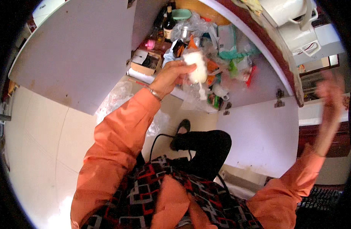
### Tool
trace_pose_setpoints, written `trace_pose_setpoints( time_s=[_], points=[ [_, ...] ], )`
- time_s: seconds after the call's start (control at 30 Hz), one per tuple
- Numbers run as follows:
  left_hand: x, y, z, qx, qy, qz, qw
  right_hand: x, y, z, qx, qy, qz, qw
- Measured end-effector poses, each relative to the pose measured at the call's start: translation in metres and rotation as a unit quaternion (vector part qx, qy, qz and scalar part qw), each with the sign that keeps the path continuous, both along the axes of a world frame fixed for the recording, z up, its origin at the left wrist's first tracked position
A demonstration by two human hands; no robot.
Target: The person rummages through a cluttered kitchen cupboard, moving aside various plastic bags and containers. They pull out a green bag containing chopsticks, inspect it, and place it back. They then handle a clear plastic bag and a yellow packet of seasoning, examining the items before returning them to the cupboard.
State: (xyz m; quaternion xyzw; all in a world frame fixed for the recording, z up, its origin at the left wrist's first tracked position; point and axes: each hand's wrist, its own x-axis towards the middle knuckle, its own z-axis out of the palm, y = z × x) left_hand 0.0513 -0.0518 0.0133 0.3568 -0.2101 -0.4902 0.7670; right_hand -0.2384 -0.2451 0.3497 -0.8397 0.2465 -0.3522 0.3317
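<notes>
One white bundle [196, 68]: up in front of the open cabinet [255, 91], near its front edge, clear plastic about it and a thin white end dangling; whether it touches the clutter beyond, I can't tell.
Left hand [171, 76]: clamped on that bundle, thumb laid over the top, the other fingers mostly hidden behind; a bracelet [155, 94] circles the wrist.
Right hand [331, 89]: raised well off to the right, beyond the right door [259, 133]; it's too blurred to say whether the fingers are apart or together.
Left door [76, 53]: swung wide, like the right one.
Far inside: a dark bottle [168, 26] at the left, a pale green dish [181, 14] just beside it, crumpled clear plastic to the right.
Nearer inside: a small open cardboard box [145, 68] on the left, a red item [251, 75] over to the right.
Countertop: white mugs [299, 40] on the far right, above the cabinet.
Floor: a clear plastic bag [116, 96] lying partly under the left sleeve [118, 137], a dark shoe [184, 126] to its right.
</notes>
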Motion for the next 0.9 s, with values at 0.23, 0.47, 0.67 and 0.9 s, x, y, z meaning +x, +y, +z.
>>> trace_pose_setpoints(
  time_s=[0.23, 0.47, 0.67, 0.9],
  points=[
    [-0.013, -0.009, -0.003, -0.046, 0.085, -0.07, 0.993, -0.01, 0.042, -0.047, -0.039, -0.112, 0.039, 0.992],
    [-0.009, 0.003, 0.0, -0.08, 0.1, -0.059, 0.99, 0.086, 0.092, -0.248, 0.203, 0.14, 0.113, 0.962],
    [-0.01, 0.003, 0.004, -0.089, 0.022, -0.015, 0.996, 0.107, 0.101, -0.266, 0.396, 0.099, 0.131, 0.903],
    [-0.003, 0.014, 0.015, 0.002, -0.065, 0.068, 0.996, 0.104, 0.094, -0.263, 0.315, 0.138, 0.135, 0.929]
  ],
)
